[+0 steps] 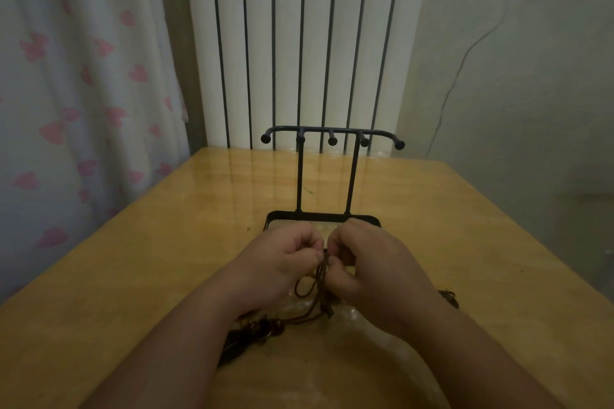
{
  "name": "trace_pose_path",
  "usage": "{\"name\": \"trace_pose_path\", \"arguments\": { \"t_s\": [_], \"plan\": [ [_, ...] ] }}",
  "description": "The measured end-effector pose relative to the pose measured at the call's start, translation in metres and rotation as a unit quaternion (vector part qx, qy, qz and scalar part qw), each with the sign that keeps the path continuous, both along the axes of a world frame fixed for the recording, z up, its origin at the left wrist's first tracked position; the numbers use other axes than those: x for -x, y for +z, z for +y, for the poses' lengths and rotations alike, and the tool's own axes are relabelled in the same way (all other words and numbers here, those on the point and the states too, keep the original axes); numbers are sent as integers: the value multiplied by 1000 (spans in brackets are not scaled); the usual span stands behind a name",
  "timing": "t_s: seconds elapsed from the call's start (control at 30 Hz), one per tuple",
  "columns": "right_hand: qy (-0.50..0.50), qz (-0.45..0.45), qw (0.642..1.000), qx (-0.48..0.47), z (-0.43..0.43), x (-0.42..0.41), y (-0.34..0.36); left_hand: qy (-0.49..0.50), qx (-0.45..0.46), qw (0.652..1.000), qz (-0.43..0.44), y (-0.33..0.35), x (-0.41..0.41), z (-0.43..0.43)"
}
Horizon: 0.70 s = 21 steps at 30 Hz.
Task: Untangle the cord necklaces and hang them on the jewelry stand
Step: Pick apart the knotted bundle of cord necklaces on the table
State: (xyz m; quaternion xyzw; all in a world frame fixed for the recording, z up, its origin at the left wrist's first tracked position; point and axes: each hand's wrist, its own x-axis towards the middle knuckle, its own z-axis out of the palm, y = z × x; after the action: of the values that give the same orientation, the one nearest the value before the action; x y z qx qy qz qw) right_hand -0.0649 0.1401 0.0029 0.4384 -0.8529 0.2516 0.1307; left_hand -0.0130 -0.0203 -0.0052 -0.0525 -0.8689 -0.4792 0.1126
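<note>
Cord necklaces (319, 279), dark brown, are bunched together at the near middle of the table (133, 276), just on the near side of the jewelry stand (332, 130). Both hands meet over the knot. The left hand (282, 262) has its fingers curled in, with thumb and fingertips pinching the cords at the top of the bundle. The right hand (372, 262) is curled the same way, and its thumb and forefinger nip the same strands from the other side, so the two hands nearly touch. Below the pinch a loop of cord hangs down, and several strands trail towards the near left. There they end in a dark cluster of beads and a tassel (244, 337) lying on the table beside the left forearm. Another dark piece (448, 297) lies on the table to the right of the right wrist; what it is cannot be told.

The stand is black metal and upright: two thin posts rise from a black-rimmed base tray (365, 218) to a top bar with five ball-tipped pegs. The knuckles of both hands overlap the near edge of the tray.

Behind the far edge of the table stands a white ribbed radiator (292, 43). A pale curtain (83, 76) printed with pink hearts hangs at the left.
</note>
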Motion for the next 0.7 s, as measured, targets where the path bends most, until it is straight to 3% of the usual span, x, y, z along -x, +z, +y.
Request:
{"name": "trace_pose_path", "arguments": {
  "t_s": [0.7],
  "plan": [
    [-9,-9,1000,20,-1,0,-3,37,-26,999,-2,1,-1,2]
  ]
}}
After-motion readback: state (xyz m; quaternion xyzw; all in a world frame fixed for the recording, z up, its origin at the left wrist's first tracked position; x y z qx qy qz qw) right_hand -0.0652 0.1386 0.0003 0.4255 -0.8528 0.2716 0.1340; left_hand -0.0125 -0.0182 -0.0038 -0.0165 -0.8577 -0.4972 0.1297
